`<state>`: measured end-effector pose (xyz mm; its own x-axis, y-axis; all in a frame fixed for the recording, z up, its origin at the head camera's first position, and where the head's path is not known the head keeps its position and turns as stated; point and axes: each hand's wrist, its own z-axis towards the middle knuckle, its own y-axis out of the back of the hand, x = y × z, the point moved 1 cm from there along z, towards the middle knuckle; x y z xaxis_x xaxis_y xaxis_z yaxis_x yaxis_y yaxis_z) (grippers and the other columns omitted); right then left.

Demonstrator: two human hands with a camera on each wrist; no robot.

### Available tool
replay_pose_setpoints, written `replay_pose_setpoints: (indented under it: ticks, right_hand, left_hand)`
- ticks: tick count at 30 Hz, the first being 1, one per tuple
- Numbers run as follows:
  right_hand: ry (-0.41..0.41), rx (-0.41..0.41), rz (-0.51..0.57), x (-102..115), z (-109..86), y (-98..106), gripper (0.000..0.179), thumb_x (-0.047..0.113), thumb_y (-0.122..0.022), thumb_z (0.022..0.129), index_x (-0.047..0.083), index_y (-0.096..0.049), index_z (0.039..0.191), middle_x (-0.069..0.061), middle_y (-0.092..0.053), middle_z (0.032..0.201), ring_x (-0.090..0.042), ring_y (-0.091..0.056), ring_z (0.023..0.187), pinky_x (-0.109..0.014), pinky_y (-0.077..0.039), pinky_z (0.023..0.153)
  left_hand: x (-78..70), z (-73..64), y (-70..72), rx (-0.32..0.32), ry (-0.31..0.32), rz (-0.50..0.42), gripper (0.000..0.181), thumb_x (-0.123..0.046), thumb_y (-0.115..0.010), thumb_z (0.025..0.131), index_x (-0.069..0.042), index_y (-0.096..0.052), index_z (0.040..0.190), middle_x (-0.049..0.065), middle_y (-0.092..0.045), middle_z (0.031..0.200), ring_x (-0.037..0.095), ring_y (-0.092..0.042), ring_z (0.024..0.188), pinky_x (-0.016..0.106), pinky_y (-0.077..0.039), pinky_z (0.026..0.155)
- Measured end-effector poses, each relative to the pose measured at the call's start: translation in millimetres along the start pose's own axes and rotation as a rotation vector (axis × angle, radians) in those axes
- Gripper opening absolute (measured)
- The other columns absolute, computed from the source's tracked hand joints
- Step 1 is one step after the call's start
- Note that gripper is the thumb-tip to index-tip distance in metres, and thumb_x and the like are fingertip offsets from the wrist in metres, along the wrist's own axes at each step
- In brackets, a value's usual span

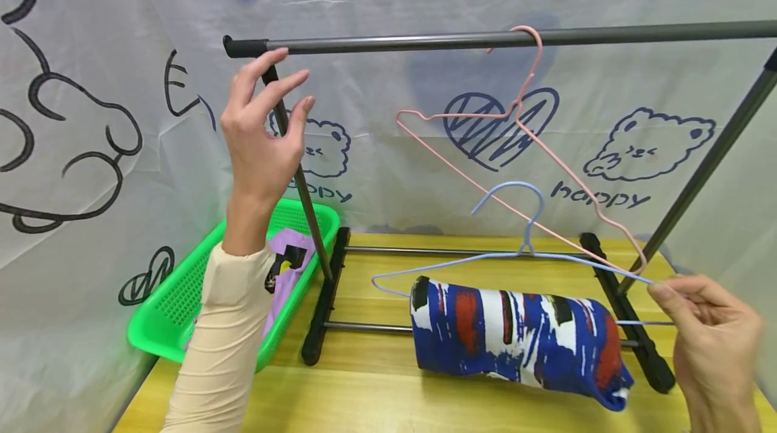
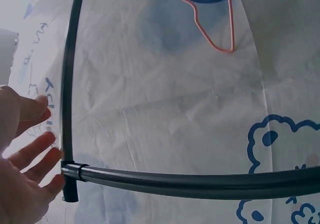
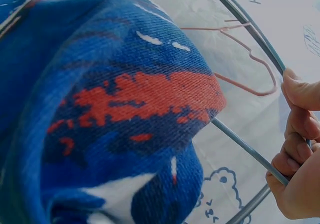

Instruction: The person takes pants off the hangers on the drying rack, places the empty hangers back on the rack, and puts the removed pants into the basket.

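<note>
My right hand [image 1: 713, 338] grips one end of a blue hanger [image 1: 461, 261], its hook pointing up. Over the hanger's lower bar hangs a folded cloth [image 1: 516, 335] patterned in blue, white, red and black; it fills much of the right wrist view. My left hand [image 1: 264, 126] is raised beside the left end of the black rack's top bar [image 1: 388, 44], thumb and fingers spread with nothing between them. In the left wrist view its fingers [image 2: 42, 164] are right by the corner joint. A pink hanger [image 1: 528, 116] hangs from the top bar, behind the blue one.
A green basket [image 1: 148, 328] stands on the left of the wooden table [image 1: 364, 396], with purple cloth [image 1: 285, 284] inside. The rack's black feet [image 1: 312, 345] rest on the table. Behind hangs a pale sheet [image 1: 376, 143] with drawings.
</note>
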<state>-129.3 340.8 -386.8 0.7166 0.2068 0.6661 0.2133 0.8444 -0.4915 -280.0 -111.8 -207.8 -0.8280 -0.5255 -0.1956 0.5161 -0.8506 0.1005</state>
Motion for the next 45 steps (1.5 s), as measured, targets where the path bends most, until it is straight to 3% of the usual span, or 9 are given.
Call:
replay_pose_setpoints:
  ticks: [8,10,17,25,31,36,39,45]
  right_hand:
    - [0.025,-0.046,0.017,-0.2,-6.6,-13.2,0.003,-0.033,-0.058,0.083,-0.031,-0.057,0.081,-0.018,-0.07,0.072,-0.016,-0.062,0.057,-0.018,-0.054,0.059]
    - [0.025,-0.056,0.018,-1.2,-7.1,-17.1,0.004,-0.033,-0.057,0.083,-0.031,-0.057,0.08,-0.018,-0.07,0.071,-0.014,-0.059,0.053,-0.016,-0.052,0.056]
    - [-0.015,-0.042,0.068,-12.0,-7.6,-28.1,0.005,-0.034,-0.059,0.081,-0.029,-0.06,0.082,-0.02,-0.071,0.072,-0.015,-0.06,0.053,-0.017,-0.052,0.055]
    - [-0.023,-0.045,0.022,-19.7,-3.7,-37.1,0.008,-0.033,-0.06,0.081,-0.026,-0.063,0.081,-0.014,-0.07,0.071,-0.009,-0.05,0.05,-0.013,-0.044,0.05]
    - [-0.006,-0.071,0.15,-20.5,-1.0,-38.5,0.008,-0.036,-0.057,0.08,-0.029,-0.06,0.08,-0.02,-0.068,0.068,-0.012,-0.044,0.048,-0.015,-0.041,0.048]
    - [0.019,-0.085,0.127,-18.2,1.8,-44.5,0.003,-0.034,-0.06,0.081,-0.032,-0.058,0.081,-0.02,-0.068,0.069,-0.013,-0.046,0.048,-0.015,-0.044,0.05]
    - [0.039,-0.088,0.042,-16.0,2.9,-47.7,0.006,-0.03,-0.064,0.081,-0.031,-0.058,0.081,-0.016,-0.068,0.068,-0.012,-0.048,0.048,-0.015,-0.047,0.052]
    - [0.038,-0.069,0.153,-18.5,6.2,-48.6,0.004,-0.035,-0.06,0.079,-0.031,-0.059,0.081,-0.023,-0.069,0.07,-0.016,-0.053,0.05,-0.018,-0.049,0.052]
  left_hand:
    - [1.5,-36.1,11.6,0.225,0.017,-0.015,0.022,-0.007,-0.074,0.094,-0.001,-0.077,0.115,0.015,-0.068,0.123,0.025,-0.061,0.117,0.04,-0.048,0.099]
    - [-0.4,-45.8,13.9,0.275,0.045,-0.033,0.023,-0.008,-0.075,0.094,-0.002,-0.077,0.116,0.013,-0.069,0.122,0.024,-0.062,0.117,0.038,-0.048,0.098]
    - [-7.8,-83.8,22.8,0.303,0.144,-0.125,0.022,0.002,-0.078,0.088,-0.003,-0.08,0.109,0.008,-0.07,0.117,0.025,-0.062,0.11,0.033,-0.046,0.093]
    - [-19.4,-116.3,26.2,0.361,0.16,-0.219,0.029,0.006,-0.078,0.085,-0.005,-0.079,0.112,0.005,-0.072,0.115,0.023,-0.065,0.109,0.028,-0.048,0.093]
    - [-29.5,-132.1,26.4,0.419,0.157,-0.287,0.035,0.006,-0.079,0.083,-0.006,-0.078,0.115,0.005,-0.073,0.116,0.023,-0.067,0.107,0.028,-0.05,0.095]
    - [-34.5,-141.3,22.4,0.537,0.158,-0.337,0.036,0.004,-0.081,0.083,-0.006,-0.077,0.117,0.005,-0.072,0.119,0.023,-0.068,0.11,0.028,-0.05,0.096]
    - [-38.0,-146.0,16.5,0.614,0.142,-0.359,0.033,0.001,-0.08,0.084,-0.007,-0.077,0.116,0.005,-0.073,0.12,0.023,-0.068,0.113,0.03,-0.051,0.099]
    - [-50.1,-155.9,5.0,0.841,0.166,-0.341,0.035,-0.011,-0.079,0.091,-0.009,-0.073,0.126,0.004,-0.068,0.132,0.02,-0.063,0.124,0.037,-0.053,0.1]
